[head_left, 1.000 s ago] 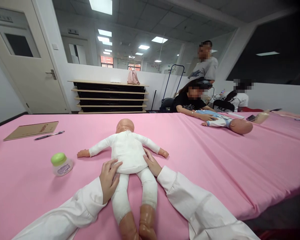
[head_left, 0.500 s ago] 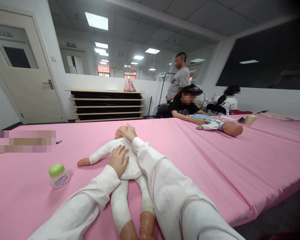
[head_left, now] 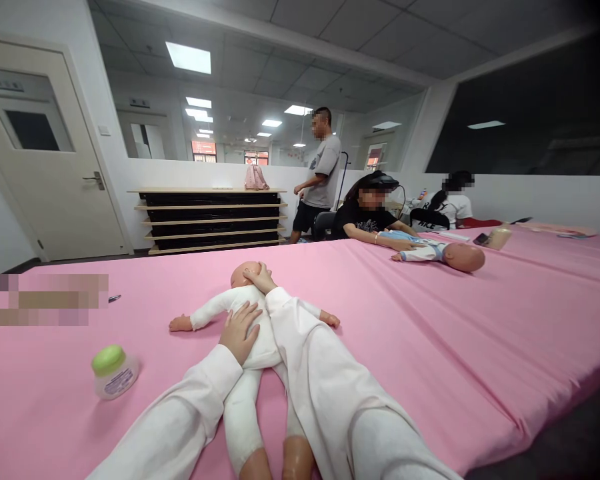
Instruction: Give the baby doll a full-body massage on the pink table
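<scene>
Left hand [head_left: 240, 332] lies flat on doll [head_left: 267, 345], fingers slightly spread, presumably steadying it; right hand [head_left: 261, 279] cups its head [head_left: 240, 274], grip unclear.

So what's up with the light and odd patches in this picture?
Head view: light panels glare white, the upper right corner is nearly black; head view: the jar casts a soft shadow on the pink cloth, square blocks mask something at left; head view: the doll and left hand look fairly clear, and the door leans.
</scene>
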The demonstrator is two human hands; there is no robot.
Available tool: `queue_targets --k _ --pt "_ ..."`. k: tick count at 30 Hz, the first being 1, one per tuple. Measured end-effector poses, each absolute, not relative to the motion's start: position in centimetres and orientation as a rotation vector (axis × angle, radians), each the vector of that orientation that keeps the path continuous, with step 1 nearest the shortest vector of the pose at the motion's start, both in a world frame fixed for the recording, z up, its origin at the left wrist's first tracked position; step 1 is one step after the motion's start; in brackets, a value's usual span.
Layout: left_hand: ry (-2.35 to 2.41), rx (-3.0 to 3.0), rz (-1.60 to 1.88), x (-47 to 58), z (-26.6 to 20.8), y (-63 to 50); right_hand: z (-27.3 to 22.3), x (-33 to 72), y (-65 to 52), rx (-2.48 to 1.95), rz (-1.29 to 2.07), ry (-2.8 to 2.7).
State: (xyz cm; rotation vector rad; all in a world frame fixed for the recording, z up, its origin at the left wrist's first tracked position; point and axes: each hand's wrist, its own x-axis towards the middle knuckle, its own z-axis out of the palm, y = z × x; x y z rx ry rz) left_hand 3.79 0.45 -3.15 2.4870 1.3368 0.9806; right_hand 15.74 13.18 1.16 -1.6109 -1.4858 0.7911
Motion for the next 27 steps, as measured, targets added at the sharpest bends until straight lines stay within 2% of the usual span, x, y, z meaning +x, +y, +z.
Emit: queue_targets --k 7,13,19,22,27 --pt "1.313 2.451 0.937 3.7 -3.2 0.5 0.8 15.4 13.4 -1.642 0.795 -1.516" --pt "1.326 2.456 0.933 3.5 -3.1 0.4 1.3 15.2 12.6 -1.62 0.6 -1.591" --pt "1.301 2.463 0.951 3.7 -3.4 0.5 2.1 15.2 12.0 -1.661 0.637 -1.646" --pt "1.361 2.465 1.249 2.5 -2.9 -0.3 2.5 15.5 10.6 -1.664 0.58 -1.62" --pt "1.641 2.435 2.065 -5.5 -1.8 -2.8 5.2 16.7 4.8 -1.432 0.69 -1.753"
